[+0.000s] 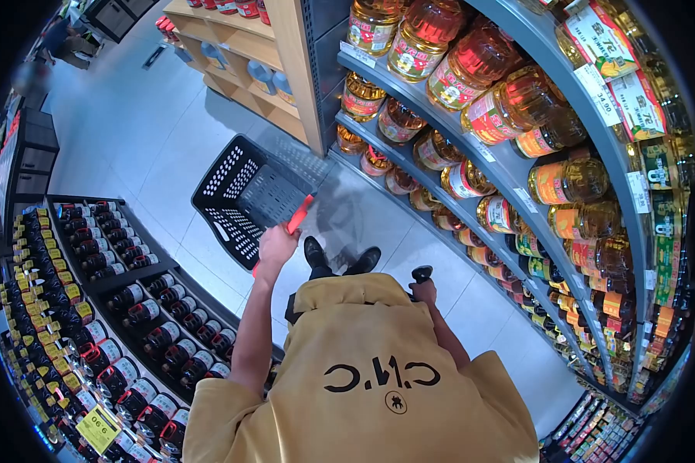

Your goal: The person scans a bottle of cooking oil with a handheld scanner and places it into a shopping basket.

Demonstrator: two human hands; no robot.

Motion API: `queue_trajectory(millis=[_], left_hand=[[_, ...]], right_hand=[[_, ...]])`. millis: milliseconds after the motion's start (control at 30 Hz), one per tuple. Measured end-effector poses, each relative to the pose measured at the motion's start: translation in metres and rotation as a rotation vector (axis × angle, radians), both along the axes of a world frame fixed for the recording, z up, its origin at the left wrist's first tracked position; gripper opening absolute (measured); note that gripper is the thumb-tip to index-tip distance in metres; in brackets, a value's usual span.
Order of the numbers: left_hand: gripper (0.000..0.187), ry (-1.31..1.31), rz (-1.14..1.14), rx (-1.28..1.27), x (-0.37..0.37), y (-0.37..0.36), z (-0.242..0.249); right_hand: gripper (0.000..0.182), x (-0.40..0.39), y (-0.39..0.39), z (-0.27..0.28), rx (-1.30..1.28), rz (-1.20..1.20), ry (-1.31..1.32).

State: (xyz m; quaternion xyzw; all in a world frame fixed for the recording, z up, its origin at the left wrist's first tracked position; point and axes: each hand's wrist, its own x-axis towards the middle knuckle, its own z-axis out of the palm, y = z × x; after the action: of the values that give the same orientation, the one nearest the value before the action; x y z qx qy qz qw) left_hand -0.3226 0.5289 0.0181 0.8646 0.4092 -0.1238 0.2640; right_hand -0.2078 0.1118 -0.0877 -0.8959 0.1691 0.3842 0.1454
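Fingers of my left hand (278, 245) clamp the red handle (301, 213), my right hand (424, 291) grips a dark object (422, 272), and the black basket (222, 207) is just ahead-left of my shoes (314, 253), probably light, stiff plastic, best held mid-handle.

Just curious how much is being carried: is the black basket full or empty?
It looks empty: the black basket's visible inside shows only bare, slotted panels, with no goods there.
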Motion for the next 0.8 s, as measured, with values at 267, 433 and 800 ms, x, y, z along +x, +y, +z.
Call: queue_trajectory(millis=[267,433,800], left_hand=[[0.033,0.03,0.036,0.057,0.002,-0.009,0.006],[0.032,0.047,0.029,0.097,0.002,-0.014,0.008],[0.034,0.049,-0.003,0.069,-0.002,-0.012,0.008]], right_hand=[[0.056,0.018,-0.024,-0.014,0.0,0.033,-0.058],[0.056,0.025,-0.036,-0.016,0.014,0.066,-0.059],[0.057,0.014,-0.037,-0.023,0.002,0.02,-0.035]])
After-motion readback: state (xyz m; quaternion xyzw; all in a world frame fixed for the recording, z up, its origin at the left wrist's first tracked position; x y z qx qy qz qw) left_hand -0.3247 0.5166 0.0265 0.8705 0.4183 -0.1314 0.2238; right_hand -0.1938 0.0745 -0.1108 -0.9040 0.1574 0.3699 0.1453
